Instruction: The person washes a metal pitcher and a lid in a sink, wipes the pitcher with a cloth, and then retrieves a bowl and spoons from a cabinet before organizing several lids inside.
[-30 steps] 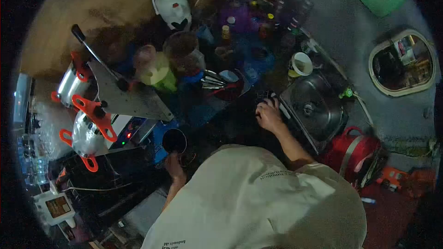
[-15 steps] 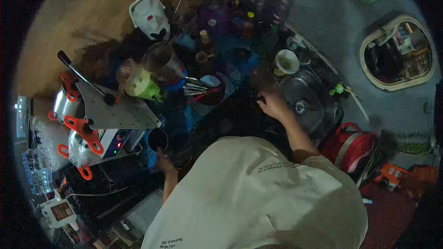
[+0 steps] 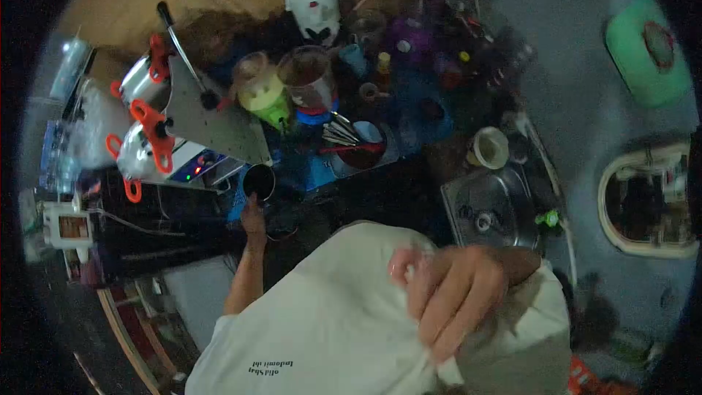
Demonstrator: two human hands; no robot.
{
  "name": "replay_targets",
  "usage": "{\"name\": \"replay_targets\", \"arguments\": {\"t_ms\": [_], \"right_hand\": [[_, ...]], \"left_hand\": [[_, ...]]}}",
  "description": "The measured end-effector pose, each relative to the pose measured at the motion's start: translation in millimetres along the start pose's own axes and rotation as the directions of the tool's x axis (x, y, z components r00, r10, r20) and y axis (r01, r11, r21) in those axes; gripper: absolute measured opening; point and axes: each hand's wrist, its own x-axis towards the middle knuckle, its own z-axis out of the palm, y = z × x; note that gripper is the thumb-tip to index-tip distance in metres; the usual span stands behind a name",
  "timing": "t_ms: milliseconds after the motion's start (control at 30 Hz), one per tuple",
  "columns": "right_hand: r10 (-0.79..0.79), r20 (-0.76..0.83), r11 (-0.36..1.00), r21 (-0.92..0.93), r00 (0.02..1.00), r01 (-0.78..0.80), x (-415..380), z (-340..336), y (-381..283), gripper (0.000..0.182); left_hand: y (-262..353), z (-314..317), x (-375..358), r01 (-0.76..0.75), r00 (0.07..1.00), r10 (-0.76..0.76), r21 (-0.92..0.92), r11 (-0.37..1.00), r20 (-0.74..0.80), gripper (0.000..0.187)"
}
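On the left, my left hand (image 3: 253,218) is closed at the near rim of a dark round cup (image 3: 261,180), whose inside looks black. Its fingers are partly hidden in the dimness. My right hand (image 3: 461,292) is raised in front of my light shirt (image 3: 329,300), close to the camera and slightly blurred. Its fingers are curled together, with the thumb drawn toward them; whether something is between them I cannot make out. Beyond the right hand lies a metal sink (image 3: 479,205), with a white tub (image 3: 490,148) at its far edge.
Steel pots with orange handles (image 3: 150,135) stand at left beside a metal panel (image 3: 212,117). Behind are a green-yellow container (image 3: 263,95), a clear pitcher (image 3: 306,77), cutlery (image 3: 340,132) and a white appliance (image 3: 314,4). A framed mirror (image 3: 647,201) is at right.
My right hand has come away from the counter beside the sink and up in front of my shirt. The left hand stays at the cup. The view has turned and shifted.
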Motion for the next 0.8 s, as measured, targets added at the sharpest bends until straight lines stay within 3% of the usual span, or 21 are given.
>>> {"name": "replay_targets", "arguments": {"t_ms": [67,133,167,200,267,300,333,367,400,467,500,533,567,600,667,733,767,800], "right_hand": [[-0.047,-0.226,0.993,-0.119,0.973,0.02,-1.3,-17.3,6.1,0.021],[0.006,-0.14,0.986,-0.166,0.99,-0.03,-6.0,-49.7,24.8,0.023],[0.116,-0.045,0.993,0.031,0.992,-0.115,-12.6,-54.1,36.5,0.02],[0.207,0.066,0.952,0.216,0.976,-0.216,-23.7,-58.3,52.7,0.018],[0.641,-0.11,0.767,0.069,0.76,-0.637,-77.2,-75.7,108.0,0.015],[0.767,-0.316,0.623,0.158,0.558,-0.766,-106.7,-86.0,142.1,0.015],[0.733,-0.615,0.409,0.055,0.292,-0.911,-138.9,-104.8,176.7,0.017],[0.673,-0.733,0.496,0.354,0.094,-0.793,-160.9,-116.2,189.1,0.025],[0.613,-0.788,0.562,0.479,-0.049,-0.675,-186.9,-135.8,205.1,0.026],[0.563,-0.801,0.694,0.592,-0.204,-0.41,-236.6,-184.7,233.8,0.03],[0.558,-0.791,0.742,0.611,-0.25,-0.275,-259.0,-208.7,247.7,0.032],[0.571,-0.78,0.766,0.619,-0.256,-0.175,-276.8,-231.4,259.2,0.034],[0.587,-0.77,0.781,0.62,-0.249,-0.076,-290.7,-252.1,270.8,0.036],[0.603,-0.765,0.785,0.619,-0.227,0.003,-301.4,-269.7,280.7,0.038],[0.624,-0.757,0.78,0.617,-0.193,0.104,-317.3,-295.2,296.9,0.043],[0.622,-0.745,0.782,0.603,-0.24,0.155,-325.1,-315.6,312.7,0.044],[0.61,-0.745,0.79,0.596,-0.268,0.143,-328.7,-320.1,318.1,0.044],[0.593,-0.747,0.801,0.587,-0.301,0.123,-332.2,-323.5,321.5,0.045]], "left_hand": [[20.7,6.4,-5.8,-0.192,0.979,0.199,0.124,0.974,-0.043,0.046],[103.2,10.7,-30.9,0.136,0.99,-0.137,0.011,0.991,0.045,0.046],[102.2,12.2,-31.2,0.142,0.989,-0.143,0.007,0.99,0.037,0.046],[101.5,11.4,-30.6,0.033,0.998,-0.037,0.087,0.996,0.051,0.045],[83.0,5.9,-28.4,-0.068,0.995,0.054,0.171,0.983,0.082,0.045],[56.5,4.7,-21.8,-0.413,0.904,0.424,0.354,0.839,0.05,0.046],[55.2,7.1,-21.7,-0.56,0.804,0.59,0.433,0.707,0.076,0.046],[54.1,9.6,-21.6,-0.665,0.673,0.733,0.515,0.541,0.099,0.047],[75.2,12.3,-29.1,-0.439,0.893,0.45,0.231,0.868,0.004,0.047],[101.0,6.6,-39.0,-0.084,0.996,0.086,-0.082,0.993,0.03,0.046],[106.2,-1.1,-41.5,0.012,1.0,-0.013,-0.109,0.994,-0.008,0.045],[106.5,-8.3,-42.7,0.104,0.993,-0.111,-0.141,0.985,-0.043,0.044],[84.5,-23.9,-44.8,0.105,0.993,-0.112,-0.137,0.985,-0.04,0.044],[46.1,-47.6,-48.7,-0.079,0.996,0.086,0.184,0.98,-0.03,0.045],[39.0,-61.4,-68.7,-0.254,0.963,0.266,0.486,0.836,0.044,0.047],[103.0,-47.9,-113.5,0.057,0.978,0.016,0.339,0.939,-0.209,0.044],[125.3,-41.0,-130.4,0.059,0.978,0.016,0.346,0.936,-0.21,0.044],[144.7,-33.4,-145.7,0.154,0.97,-0.105,0.217,0.964,-0.218,0.039]]}}
